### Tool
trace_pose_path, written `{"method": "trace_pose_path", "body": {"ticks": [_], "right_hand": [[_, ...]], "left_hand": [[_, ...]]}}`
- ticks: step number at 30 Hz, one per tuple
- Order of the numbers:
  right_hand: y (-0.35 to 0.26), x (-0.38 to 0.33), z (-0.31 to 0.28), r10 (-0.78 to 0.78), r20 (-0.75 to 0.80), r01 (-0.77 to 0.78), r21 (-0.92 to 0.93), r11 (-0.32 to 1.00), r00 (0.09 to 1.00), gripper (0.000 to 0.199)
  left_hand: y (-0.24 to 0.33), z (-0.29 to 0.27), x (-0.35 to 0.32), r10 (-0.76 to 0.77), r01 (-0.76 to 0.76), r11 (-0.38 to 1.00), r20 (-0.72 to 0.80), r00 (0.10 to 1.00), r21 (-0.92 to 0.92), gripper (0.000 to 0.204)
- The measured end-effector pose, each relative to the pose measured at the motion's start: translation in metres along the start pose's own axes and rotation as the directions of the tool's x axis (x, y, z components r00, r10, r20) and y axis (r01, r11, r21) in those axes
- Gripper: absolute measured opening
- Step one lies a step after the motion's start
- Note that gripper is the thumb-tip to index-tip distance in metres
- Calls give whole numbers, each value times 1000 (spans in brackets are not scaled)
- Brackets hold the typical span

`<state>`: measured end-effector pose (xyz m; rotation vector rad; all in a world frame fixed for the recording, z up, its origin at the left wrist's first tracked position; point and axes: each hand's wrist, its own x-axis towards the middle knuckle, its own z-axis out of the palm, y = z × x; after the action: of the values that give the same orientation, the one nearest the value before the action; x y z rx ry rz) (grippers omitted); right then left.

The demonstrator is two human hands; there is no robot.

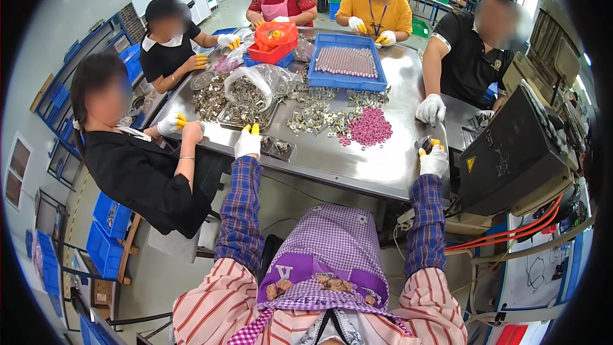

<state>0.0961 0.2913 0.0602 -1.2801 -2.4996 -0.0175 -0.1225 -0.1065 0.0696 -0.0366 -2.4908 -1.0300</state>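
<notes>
My left hand, in a white glove with yellow fingertips, rests at the near edge of the steel table, beside two small dark trays of metal parts and a larger metal tray heaped with stamped pieces. My right hand, gloved the same way, is closed on a small dark metal part at the table's right corner, next to a dark machine. A pile of pink rings and loose metal brackets lie between my hands, farther in.
A blue tray of pinkish rods sits mid-table, a red bin with an orange bag behind it, a clear bag of parts at left. Several gloved people sit around the table. Orange cables run below the machine. Blue bins stand at left.
</notes>
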Motion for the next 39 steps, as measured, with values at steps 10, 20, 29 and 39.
{"method": "trace_pose_path", "body": {"ticks": [10, 20, 29, 39], "right_hand": [[0, 11, 12, 42, -14, -41, 52, 998, 999, 42], [11, 22, 28, -14, -4, 14, 82, 997, 1000, 46], [-21, 13, -2, 127, -38, -131, -142, 981, 991, 46], [-77, -32, 12, -295, 273, 130, 492, 861, 916, 36]], "left_hand": [[0, 2, -54, -236, 246, 969, 226, 945, -14, 45], [23, 46, -56, 6, -24, 977, 85, 996, 210, 34], [-7, 60, -43, 73, -37, 979, 172, 982, -200, 21], [16, 42, -85, 199, -188, 979, 171, 965, -75, 18]]}}
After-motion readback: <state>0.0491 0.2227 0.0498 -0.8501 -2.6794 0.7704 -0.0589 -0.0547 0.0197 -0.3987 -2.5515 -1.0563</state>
